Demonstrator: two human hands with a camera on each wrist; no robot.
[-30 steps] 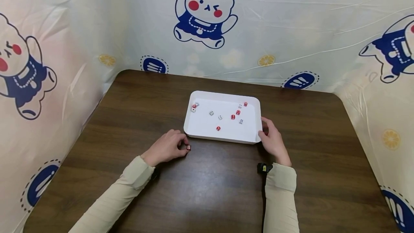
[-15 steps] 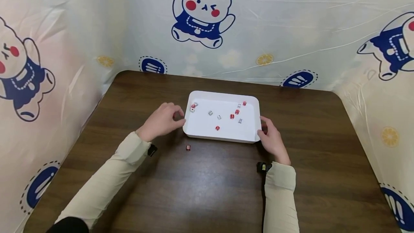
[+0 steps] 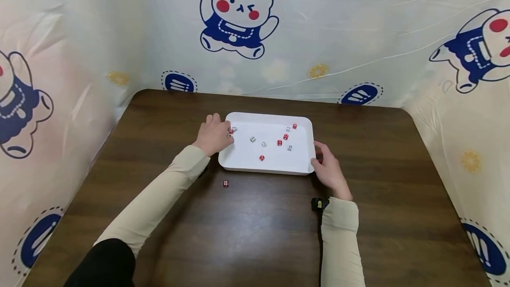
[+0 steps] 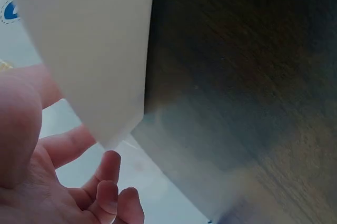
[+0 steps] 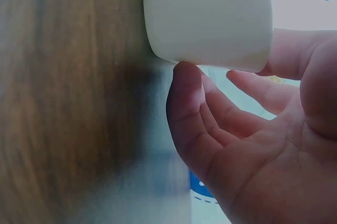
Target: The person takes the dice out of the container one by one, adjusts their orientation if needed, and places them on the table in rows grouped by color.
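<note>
1. Probably the dice (image 3: 280,142) are light, hard and smooth, so pinch one by two flat sides. The white tray (image 3: 267,172) looks light and stiff; hold its rim.
2. Each die is a tiny red or white cube with dots. Most sit spread in the tray; one red die (image 3: 226,184) lies on the brown table (image 3: 255,238), near the tray's front.
3. The left hand (image 3: 213,135) bends its fingers by the dice at the tray's left end; I can't tell if it holds any.
4. The right hand (image 3: 330,173) grips the tray's right end.
</note>
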